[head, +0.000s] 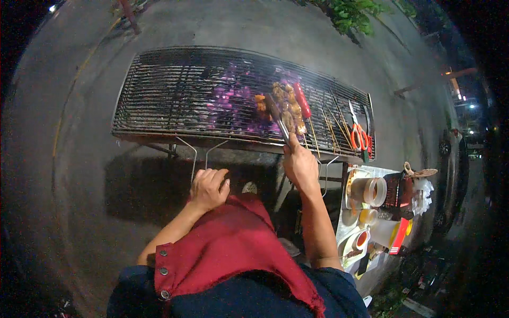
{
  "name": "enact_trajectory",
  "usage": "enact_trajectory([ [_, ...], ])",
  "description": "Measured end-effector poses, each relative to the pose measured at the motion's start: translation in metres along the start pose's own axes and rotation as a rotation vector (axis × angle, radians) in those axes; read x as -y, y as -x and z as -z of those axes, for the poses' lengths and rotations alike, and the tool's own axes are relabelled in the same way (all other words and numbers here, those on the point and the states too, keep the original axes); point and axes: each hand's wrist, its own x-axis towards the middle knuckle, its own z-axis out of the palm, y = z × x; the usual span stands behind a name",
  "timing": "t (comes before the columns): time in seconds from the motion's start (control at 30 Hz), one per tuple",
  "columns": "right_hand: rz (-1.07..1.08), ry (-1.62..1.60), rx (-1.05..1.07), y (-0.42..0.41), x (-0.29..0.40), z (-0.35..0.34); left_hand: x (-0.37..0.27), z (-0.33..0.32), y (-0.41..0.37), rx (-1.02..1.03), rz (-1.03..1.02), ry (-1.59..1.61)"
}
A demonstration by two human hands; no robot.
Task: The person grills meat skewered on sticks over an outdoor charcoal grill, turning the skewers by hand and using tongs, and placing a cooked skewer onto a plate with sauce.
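Metal tongs [283,126] are held in my right hand [301,165] over the charcoal grill, their tips among the skewers. Close by the tips are an orange piece of food [260,103] and browned meat skewers [293,107]. A red sausage on a stick [302,101] lies just right of the meat. My left hand [210,189], fingers curled, overlaps the lower end of a wire handle [195,157] at the grill's front; whether it grips the wire is hidden. Pinkish-glowing coals [226,95] show beneath the grill grate [159,91].
Bare sticks [332,123], orange-handled scissors [358,129] and a red-handled tool [370,146] lie on the grate's right end. A side table at right bears a tub of brown sauce [368,190], a white dish with red sauce [356,246] and a dark basket [393,190]. Leaves [354,18] hang beyond.
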Motion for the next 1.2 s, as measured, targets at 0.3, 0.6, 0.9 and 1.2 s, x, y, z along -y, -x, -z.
enact_trajectory([
  [0.3, 0.049, 0.037, -0.011, -0.003, -0.01, -0.004, -0.003, -0.002, -0.001, -0.02, 0.002, -0.051],
  [0.6, 0.095, -0.111, -0.039, -0.012, -0.015, -0.003, -0.006, -0.001, -0.002, -0.033, 0.012, -0.075],
  [0.9, 0.137, -0.001, -0.072, -0.01, -0.013, -0.01, -0.006, -0.001, -0.003, -0.032, 0.013, -0.086],
  [1.2, 0.095, -0.178, -0.127, 0.001, -0.011, 0.003, -0.003, -0.002, -0.002, -0.04, 0.001, -0.099],
])
